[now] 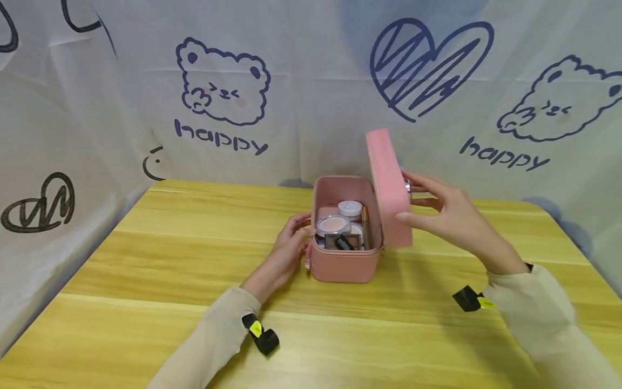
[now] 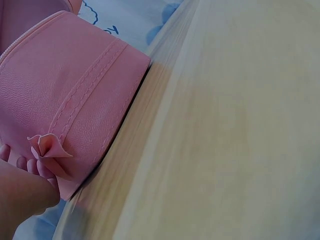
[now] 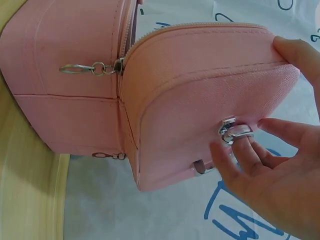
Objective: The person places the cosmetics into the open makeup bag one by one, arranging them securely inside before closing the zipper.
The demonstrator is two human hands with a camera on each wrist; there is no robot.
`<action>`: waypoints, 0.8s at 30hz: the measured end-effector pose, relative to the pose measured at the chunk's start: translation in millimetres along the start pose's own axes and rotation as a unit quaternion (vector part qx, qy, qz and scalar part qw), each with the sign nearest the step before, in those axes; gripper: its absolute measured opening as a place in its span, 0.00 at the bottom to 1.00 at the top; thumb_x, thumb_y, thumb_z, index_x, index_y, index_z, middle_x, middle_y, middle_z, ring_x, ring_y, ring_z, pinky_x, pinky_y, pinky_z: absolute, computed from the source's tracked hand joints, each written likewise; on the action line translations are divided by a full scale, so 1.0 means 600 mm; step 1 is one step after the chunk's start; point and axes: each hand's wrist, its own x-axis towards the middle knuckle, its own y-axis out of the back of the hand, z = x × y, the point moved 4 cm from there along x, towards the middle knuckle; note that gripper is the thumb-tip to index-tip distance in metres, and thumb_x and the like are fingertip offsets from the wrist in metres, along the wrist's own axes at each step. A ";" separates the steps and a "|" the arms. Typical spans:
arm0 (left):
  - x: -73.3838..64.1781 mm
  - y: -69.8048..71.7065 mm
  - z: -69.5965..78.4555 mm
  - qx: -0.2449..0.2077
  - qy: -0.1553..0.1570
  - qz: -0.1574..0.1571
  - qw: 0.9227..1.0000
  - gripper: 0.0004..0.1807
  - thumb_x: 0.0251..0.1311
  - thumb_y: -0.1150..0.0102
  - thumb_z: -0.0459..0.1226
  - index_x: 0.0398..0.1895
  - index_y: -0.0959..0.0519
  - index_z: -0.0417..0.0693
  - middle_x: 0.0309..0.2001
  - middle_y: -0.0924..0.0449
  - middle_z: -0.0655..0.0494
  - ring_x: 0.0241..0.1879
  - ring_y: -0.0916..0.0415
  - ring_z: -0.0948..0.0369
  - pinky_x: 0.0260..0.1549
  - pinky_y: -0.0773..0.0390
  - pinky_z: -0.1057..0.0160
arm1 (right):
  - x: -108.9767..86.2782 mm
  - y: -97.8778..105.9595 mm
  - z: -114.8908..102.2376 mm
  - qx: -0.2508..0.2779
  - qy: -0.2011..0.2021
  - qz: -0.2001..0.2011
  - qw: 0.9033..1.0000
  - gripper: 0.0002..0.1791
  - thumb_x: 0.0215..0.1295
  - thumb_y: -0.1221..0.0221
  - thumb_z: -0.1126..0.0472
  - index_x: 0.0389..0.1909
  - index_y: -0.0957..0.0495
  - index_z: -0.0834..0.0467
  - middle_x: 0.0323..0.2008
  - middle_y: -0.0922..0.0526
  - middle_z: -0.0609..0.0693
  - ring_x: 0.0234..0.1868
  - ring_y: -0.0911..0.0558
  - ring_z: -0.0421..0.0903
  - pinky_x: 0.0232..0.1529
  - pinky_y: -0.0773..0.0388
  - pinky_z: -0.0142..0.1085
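A pink makeup case (image 1: pixel 344 268) stands on the table, its lid (image 1: pixel 389 200) raised and leaning out to the right. Inside lie a round clear-topped compact (image 1: pixel 333 223), a white-lidded jar (image 1: pixel 350 207), a brown tube (image 1: pixel 366 227) and a dark palette (image 1: pixel 330 241) with a small black item on it. My right hand (image 1: pixel 454 219) holds the lid from outside, thumb on its edge and fingers at the metal handle fitting (image 3: pixel 235 132). Against the left wall of the case, my left hand (image 1: pixel 282 254) rests its fingers, close to a pink ribbon-like tab (image 2: pixel 50 147).
The case sits on a wood-grain table (image 1: pixel 194 259). Behind it hangs a white cloth (image 1: pixel 320 108) with drawn bears and hearts. A zipper pull (image 3: pixel 80 68) dangles at the hinge end. Each sleeve carries a black strap-on piece (image 1: pixel 264 337).
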 end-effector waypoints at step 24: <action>0.001 -0.002 0.001 -0.014 0.003 -0.008 1.000 0.29 0.58 0.52 0.30 0.66 0.40 0.35 0.65 0.42 0.38 0.53 0.35 0.56 0.45 0.32 0.67 | 0.034 -0.047 -0.043 -0.023 0.005 -0.003 1.000 0.35 0.53 0.29 0.59 0.61 0.29 0.65 0.60 0.29 0.59 0.55 0.27 0.55 0.54 0.26 0.48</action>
